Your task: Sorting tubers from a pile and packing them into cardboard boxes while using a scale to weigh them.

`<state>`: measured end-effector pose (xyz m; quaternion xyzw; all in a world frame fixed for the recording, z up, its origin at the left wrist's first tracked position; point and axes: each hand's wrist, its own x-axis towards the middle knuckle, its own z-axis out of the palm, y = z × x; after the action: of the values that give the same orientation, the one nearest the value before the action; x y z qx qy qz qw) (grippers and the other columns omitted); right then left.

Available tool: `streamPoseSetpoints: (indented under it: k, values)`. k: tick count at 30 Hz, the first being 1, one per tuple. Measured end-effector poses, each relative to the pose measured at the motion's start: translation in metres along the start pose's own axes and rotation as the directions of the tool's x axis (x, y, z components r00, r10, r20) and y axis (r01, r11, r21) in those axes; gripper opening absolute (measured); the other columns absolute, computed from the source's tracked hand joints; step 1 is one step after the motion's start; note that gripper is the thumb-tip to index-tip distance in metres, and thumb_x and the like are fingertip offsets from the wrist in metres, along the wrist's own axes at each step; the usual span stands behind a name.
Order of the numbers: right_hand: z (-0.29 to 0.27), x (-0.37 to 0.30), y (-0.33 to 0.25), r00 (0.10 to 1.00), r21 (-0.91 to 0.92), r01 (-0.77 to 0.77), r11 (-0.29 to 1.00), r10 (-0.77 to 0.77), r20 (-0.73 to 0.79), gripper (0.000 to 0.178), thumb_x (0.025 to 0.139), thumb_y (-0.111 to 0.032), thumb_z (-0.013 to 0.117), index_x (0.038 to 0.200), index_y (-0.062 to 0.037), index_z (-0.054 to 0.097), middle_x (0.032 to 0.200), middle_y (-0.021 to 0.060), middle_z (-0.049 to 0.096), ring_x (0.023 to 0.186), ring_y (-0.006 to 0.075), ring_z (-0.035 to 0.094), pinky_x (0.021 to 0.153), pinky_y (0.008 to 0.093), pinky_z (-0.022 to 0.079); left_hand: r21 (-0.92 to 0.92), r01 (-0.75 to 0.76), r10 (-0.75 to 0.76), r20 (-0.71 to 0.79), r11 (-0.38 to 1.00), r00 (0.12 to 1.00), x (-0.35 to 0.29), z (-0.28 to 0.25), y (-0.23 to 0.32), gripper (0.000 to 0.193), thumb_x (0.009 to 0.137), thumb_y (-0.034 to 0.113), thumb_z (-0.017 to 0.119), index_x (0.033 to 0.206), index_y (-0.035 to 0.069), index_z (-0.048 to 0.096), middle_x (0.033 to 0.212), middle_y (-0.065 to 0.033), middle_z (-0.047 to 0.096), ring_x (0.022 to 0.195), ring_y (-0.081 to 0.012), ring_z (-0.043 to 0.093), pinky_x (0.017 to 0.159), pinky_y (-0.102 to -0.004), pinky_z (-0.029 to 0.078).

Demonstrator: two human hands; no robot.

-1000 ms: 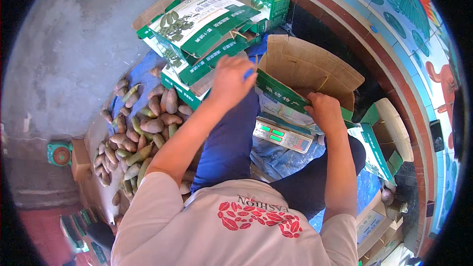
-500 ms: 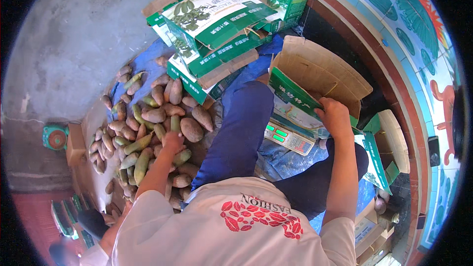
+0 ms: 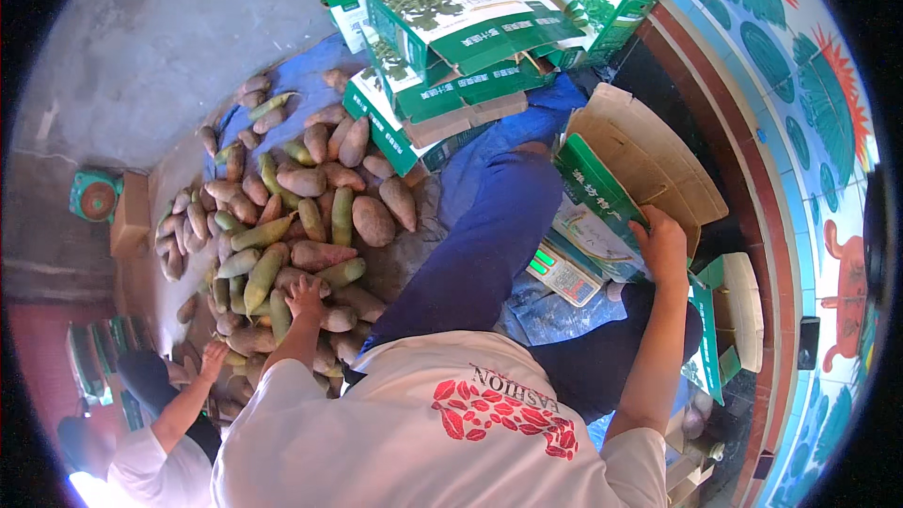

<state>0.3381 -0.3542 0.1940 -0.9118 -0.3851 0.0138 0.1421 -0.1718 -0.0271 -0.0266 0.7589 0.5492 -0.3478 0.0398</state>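
Note:
My left hand (image 3: 306, 299) is over a heap of green radishes (image 3: 263, 277) and brown-red, soil-coated roots (image 3: 373, 222). Its fingers are spread and touch a brownish root; no firm hold shows. At the right, my right hand (image 3: 661, 243) grips the edge of an open green-and-white carton (image 3: 602, 202), fingers at its upper rim. The carton leans beside my knee, behind a digital scale (image 3: 564, 277) with lit green displays. What lies inside the carton is hidden by its front wall.
Green-and-white cartons (image 3: 470, 14) are stacked at the far side on a blue tarp (image 3: 324, 66). Another open carton (image 3: 738, 310) stands at the right. A co-worker's hand (image 3: 213, 357) reaches to the heap at lower left. A green fan-like device (image 3: 96, 196) sits by the wall.
My left hand has drawn back toward me across the heap and its fingers have spread. My right hand stays on the carton. The co-worker's arm shows more, and the view has shifted.

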Motion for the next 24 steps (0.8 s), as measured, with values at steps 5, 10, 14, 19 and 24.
streamPoseSetpoints:
  k: [5, 10, 14, 19, 24]
  values:
    - [0.002, -0.003, 0.003, 0.999, -0.016, 0.027, 1.0, -0.028, -0.035, 0.023, 0.074, -0.017, 0.064, 0.092, -0.0055, 0.059, 0.088, 0.0165, 0.062, 0.083, 0.0349, 0.059, 0.07, 0.042, 0.046, 0.167, -0.101, 0.092, 0.061, 0.981, 0.994, -0.001, -0.031, 0.02, 0.054, 0.079, 0.02, 0.058, 0.13, 0.026, 0.039, 0.144, -0.0063, 0.022, 0.133, -0.0308, 0.018, 0.103, -0.0544, 0.021]
    - [0.0, -0.001, -0.003, 0.999, -0.004, -0.004, 1.0, 0.004, -0.04, 0.023, 0.074, -0.016, 0.065, 0.093, -0.0043, 0.06, 0.088, 0.0162, 0.062, 0.082, 0.0345, 0.059, 0.071, 0.0414, 0.047, 0.304, -0.233, 0.21, 0.109, 0.924, 0.972, 0.008, -0.014, 0.025, 0.038, 0.086, 0.022, 0.048, 0.124, 0.02, 0.049, 0.141, -0.0066, 0.028, 0.134, -0.03, 0.016, 0.105, -0.0559, 0.014]
    - [0.0, 0.001, -0.003, 1.0, -0.008, -0.014, 1.0, 0.013, -0.024, 0.023, 0.074, -0.016, 0.065, 0.094, -0.0046, 0.06, 0.088, 0.0161, 0.062, 0.082, 0.0344, 0.059, 0.071, 0.0411, 0.047, 0.286, -0.26, 0.274, -0.008, 0.922, 0.962, 0.021, 0.011, 0.017, 0.032, 0.086, 0.023, 0.047, 0.117, 0.019, 0.055, 0.136, -0.0069, 0.035, 0.132, -0.0299, 0.02, 0.104, -0.0558, 0.016]
    - [0.001, 0.001, -0.001, 0.999, -0.037, 0.002, 0.999, -0.003, -0.039, 0.024, 0.074, -0.016, 0.065, 0.095, -0.0048, 0.06, 0.088, 0.016, 0.062, 0.083, 0.0342, 0.06, 0.071, 0.0408, 0.047, 0.413, -0.291, 0.335, -0.037, 0.863, 0.942, 0.032, 0.013, 0.015, 0.028, 0.084, 0.022, 0.05, 0.11, 0.02, 0.06, 0.122, -0.0051, 0.045, 0.121, -0.0271, 0.034, 0.101, -0.0536, 0.021]
    - [0.003, 0.003, 0.0, 0.999, -0.016, -0.001, 1.0, 0.0, -0.04, 0.024, 0.074, -0.016, 0.065, 0.095, -0.0043, 0.06, 0.089, 0.0163, 0.062, 0.083, 0.0344, 0.06, 0.071, 0.0409, 0.047, 0.482, -0.313, 0.381, -0.045, 0.818, 0.924, 0.038, 0.02, 0.013, 0.028, 0.082, 0.022, 0.052, 0.109, 0.021, 0.06, 0.117, -0.0042, 0.049, 0.114, -0.026, 0.04, 0.1, -0.0518, 0.025]
